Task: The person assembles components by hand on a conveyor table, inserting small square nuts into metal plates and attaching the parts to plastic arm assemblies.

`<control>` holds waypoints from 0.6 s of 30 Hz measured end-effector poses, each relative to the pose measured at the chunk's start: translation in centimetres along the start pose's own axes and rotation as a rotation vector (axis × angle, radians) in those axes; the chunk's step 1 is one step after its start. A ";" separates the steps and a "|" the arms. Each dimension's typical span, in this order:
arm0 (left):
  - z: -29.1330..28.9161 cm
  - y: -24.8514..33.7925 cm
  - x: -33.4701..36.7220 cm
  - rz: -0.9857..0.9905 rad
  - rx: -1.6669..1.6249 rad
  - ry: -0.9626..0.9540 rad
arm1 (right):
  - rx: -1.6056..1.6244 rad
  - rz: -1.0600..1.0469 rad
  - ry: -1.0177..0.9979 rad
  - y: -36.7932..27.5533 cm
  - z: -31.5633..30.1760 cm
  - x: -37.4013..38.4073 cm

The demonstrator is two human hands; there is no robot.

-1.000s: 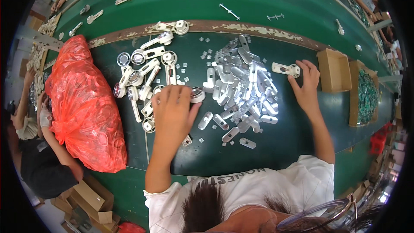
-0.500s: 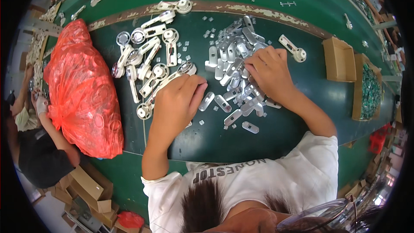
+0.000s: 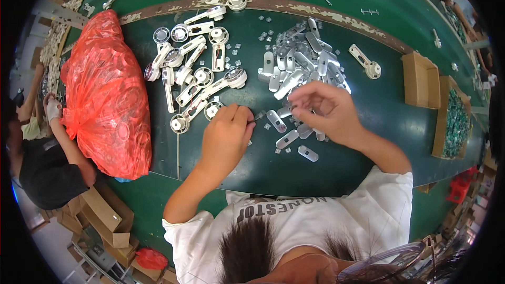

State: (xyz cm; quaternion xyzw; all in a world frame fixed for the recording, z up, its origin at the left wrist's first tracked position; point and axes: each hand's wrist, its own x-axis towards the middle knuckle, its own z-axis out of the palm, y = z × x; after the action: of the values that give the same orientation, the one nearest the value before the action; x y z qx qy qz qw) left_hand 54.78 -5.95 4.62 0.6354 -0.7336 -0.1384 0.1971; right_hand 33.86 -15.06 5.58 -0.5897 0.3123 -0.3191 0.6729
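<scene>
While the left hand (image 3: 226, 137) rests curled on the dark green tabletop (image 3: 294, 168) near its front edge, fingers closed, it pinches a small thin part (image 3: 259, 118) at thumb & forefinger; right hand (image 3: 326, 111) hovers w/ fingers loosely bent over the near side of the pile of silver metal plates (image 3: 300, 68), mid-table; can't tell if it holds one; assembled round-headed pieces (image 3: 194, 79) lie left of centre; red plastic bag (image 3: 105, 94) at left edge; cardboard boxes (image 3: 421, 79) at right edge.

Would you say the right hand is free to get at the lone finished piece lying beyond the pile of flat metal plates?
Probably yes: the right hand hovers over the plate pile, and only bare mat lies around the finished piece.
</scene>
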 end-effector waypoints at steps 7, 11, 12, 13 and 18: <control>-1.8 0.1 1.5 -0.289 -0.544 -0.130 | -0.546 -0.221 -0.010 0.3 0.4 0.3; -2.0 0.1 2.3 -0.406 -1.156 -0.256 | -0.813 -0.318 -0.091 0.4 0.1 0.7; -2.0 0.3 2.6 -0.405 -1.159 -0.259 | -0.725 -0.235 -0.124 0.4 0.1 0.6; -2.0 0.7 2.9 -0.410 -1.266 -0.222 | -0.727 -0.232 -0.122 0.4 0.3 0.5; 0.5 2.0 2.6 -0.379 -1.451 -0.104 | -0.102 -0.177 0.013 0.0 0.6 0.0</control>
State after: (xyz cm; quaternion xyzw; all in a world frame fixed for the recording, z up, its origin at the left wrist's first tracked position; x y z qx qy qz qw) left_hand 52.53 -8.26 5.41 0.4539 -0.3445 -0.6488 0.5043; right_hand 34.33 -14.66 5.66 -0.6466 0.2790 -0.3648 0.6091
